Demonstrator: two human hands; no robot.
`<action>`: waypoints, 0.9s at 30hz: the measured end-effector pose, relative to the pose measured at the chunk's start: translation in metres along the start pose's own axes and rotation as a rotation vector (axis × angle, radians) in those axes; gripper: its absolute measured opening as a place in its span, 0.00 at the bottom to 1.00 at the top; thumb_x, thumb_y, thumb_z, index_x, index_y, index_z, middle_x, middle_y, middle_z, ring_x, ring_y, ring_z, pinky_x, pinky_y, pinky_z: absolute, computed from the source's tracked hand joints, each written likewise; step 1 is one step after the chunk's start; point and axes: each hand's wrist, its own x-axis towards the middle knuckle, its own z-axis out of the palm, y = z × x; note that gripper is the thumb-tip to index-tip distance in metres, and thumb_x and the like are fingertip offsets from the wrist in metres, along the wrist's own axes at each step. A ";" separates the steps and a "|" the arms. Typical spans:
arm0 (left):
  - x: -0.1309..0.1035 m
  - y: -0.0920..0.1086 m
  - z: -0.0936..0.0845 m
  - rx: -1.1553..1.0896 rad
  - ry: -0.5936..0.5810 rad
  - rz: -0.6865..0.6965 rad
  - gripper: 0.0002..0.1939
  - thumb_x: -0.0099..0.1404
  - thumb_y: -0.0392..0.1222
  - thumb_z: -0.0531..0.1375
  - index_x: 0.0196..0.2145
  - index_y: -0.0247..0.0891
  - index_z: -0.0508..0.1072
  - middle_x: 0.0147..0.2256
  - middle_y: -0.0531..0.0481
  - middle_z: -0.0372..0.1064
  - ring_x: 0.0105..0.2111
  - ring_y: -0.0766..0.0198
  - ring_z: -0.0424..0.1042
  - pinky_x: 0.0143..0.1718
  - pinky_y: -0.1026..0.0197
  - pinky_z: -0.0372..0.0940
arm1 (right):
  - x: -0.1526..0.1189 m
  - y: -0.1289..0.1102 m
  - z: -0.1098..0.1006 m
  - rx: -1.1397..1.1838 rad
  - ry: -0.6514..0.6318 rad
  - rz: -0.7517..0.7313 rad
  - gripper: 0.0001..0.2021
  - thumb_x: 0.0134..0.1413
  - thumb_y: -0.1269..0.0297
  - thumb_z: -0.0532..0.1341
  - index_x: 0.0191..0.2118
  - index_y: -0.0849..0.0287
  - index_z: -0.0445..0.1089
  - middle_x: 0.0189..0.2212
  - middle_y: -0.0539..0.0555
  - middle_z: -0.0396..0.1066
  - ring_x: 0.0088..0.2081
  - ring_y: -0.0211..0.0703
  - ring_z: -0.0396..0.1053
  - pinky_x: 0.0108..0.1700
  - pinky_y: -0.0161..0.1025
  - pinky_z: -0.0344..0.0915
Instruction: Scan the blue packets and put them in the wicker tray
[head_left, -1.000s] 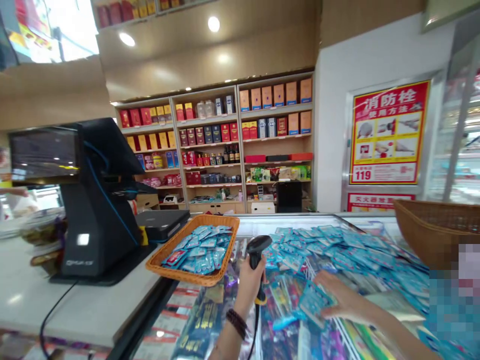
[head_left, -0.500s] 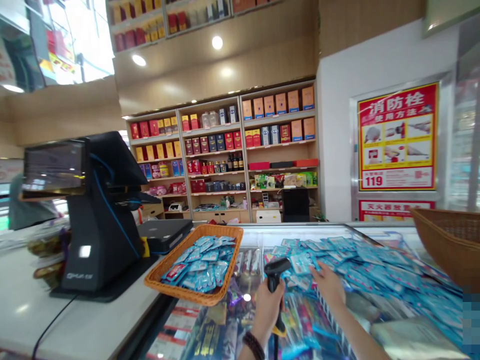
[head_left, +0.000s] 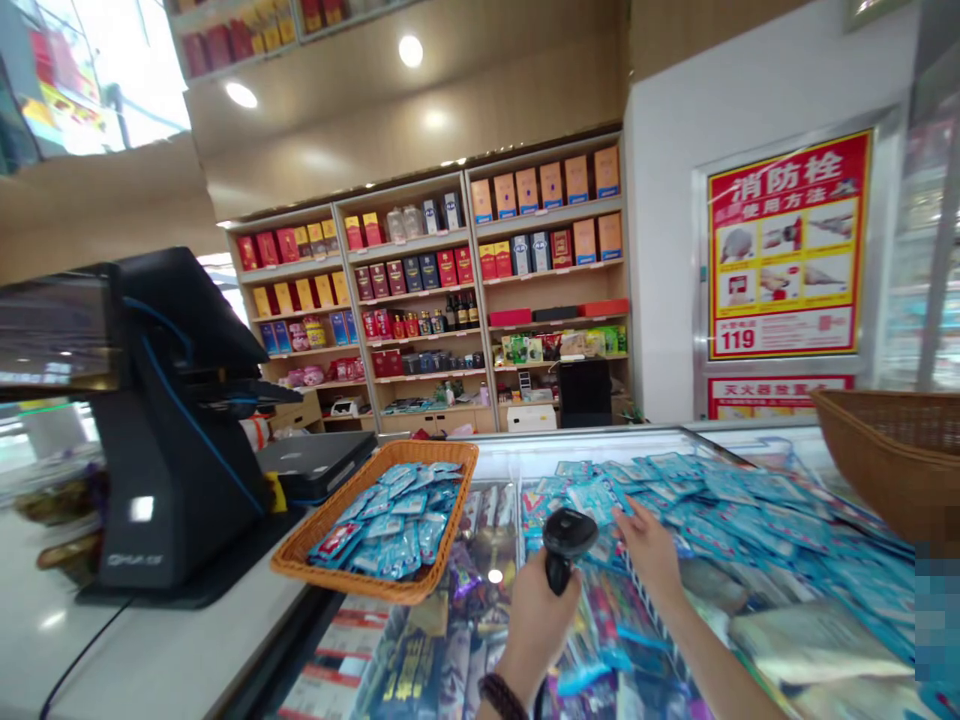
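Note:
My left hand (head_left: pixel 538 612), with a dark beaded bracelet at the wrist, is wrapped round the handle of a black barcode scanner (head_left: pixel 570 533). The scanner's head is raised over the glass counter. To its right, the fingertips of my right hand (head_left: pixel 651 550) pinch the edge of a small blue packet (head_left: pixel 595 496). A broad heap of similar blue packets (head_left: pixel 750 515) spreads across the counter behind and beyond that hand. More blue packets (head_left: pixel 405 515) fill an orange wicker basket (head_left: pixel 352 584) on the left, one showing a red patch.
A black cash register (head_left: pixel 169 430) stands on the white counter (head_left: pixel 187 650) at left, with a flat black box (head_left: pixel 315 465) beside it. Another brown basket (head_left: pixel 892 450) is at the right edge. Bagged goods lie under the glass. Shelves (head_left: pixel 420 265) of boxed goods line the back wall.
The view has shifted slightly to the right. The scanner's head has tipped up and turned, now sitting closer to my right hand. My right hand stays by the same packet.

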 end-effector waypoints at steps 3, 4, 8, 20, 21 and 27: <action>-0.004 0.005 -0.006 0.068 -0.023 0.011 0.05 0.68 0.39 0.59 0.37 0.37 0.75 0.30 0.47 0.74 0.32 0.55 0.73 0.31 0.60 0.57 | 0.001 0.004 0.000 0.001 -0.001 0.001 0.39 0.47 0.37 0.60 0.55 0.64 0.76 0.24 0.57 0.80 0.27 0.57 0.78 0.30 0.48 0.71; -0.005 0.005 -0.008 0.078 -0.029 0.017 0.06 0.68 0.39 0.59 0.38 0.37 0.76 0.30 0.46 0.75 0.33 0.55 0.74 0.32 0.60 0.58 | 0.001 0.006 0.000 -0.005 -0.002 -0.005 0.39 0.48 0.37 0.59 0.56 0.65 0.76 0.24 0.57 0.80 0.27 0.57 0.78 0.30 0.48 0.72; -0.007 0.006 -0.011 0.073 -0.036 0.026 0.07 0.68 0.41 0.59 0.39 0.37 0.77 0.32 0.45 0.77 0.33 0.54 0.75 0.33 0.59 0.59 | 0.002 0.011 0.000 -0.015 -0.005 -0.022 0.39 0.49 0.38 0.59 0.56 0.66 0.76 0.23 0.56 0.78 0.27 0.56 0.77 0.31 0.49 0.73; -0.002 -0.006 -0.012 -0.161 0.065 0.018 0.05 0.61 0.43 0.65 0.32 0.40 0.76 0.24 0.51 0.70 0.26 0.57 0.70 0.29 0.61 0.59 | -0.005 -0.005 -0.006 -0.035 -0.014 0.023 0.33 0.45 0.36 0.61 0.50 0.58 0.72 0.22 0.56 0.79 0.30 0.64 0.80 0.37 0.55 0.76; -0.002 -0.007 -0.015 -0.161 0.093 0.006 0.05 0.62 0.43 0.65 0.33 0.40 0.76 0.24 0.51 0.70 0.26 0.57 0.69 0.29 0.61 0.58 | -0.007 -0.008 -0.005 -0.044 -0.013 0.030 0.33 0.43 0.36 0.61 0.48 0.57 0.72 0.20 0.56 0.78 0.29 0.65 0.80 0.38 0.56 0.75; 0.000 -0.021 -0.054 -0.205 0.298 -0.067 0.08 0.61 0.41 0.65 0.38 0.37 0.78 0.28 0.49 0.72 0.31 0.56 0.70 0.34 0.59 0.61 | -0.014 -0.018 0.022 -0.004 -0.056 0.164 0.28 0.33 0.38 0.64 0.41 0.50 0.68 0.18 0.58 0.77 0.34 0.71 0.82 0.43 0.60 0.77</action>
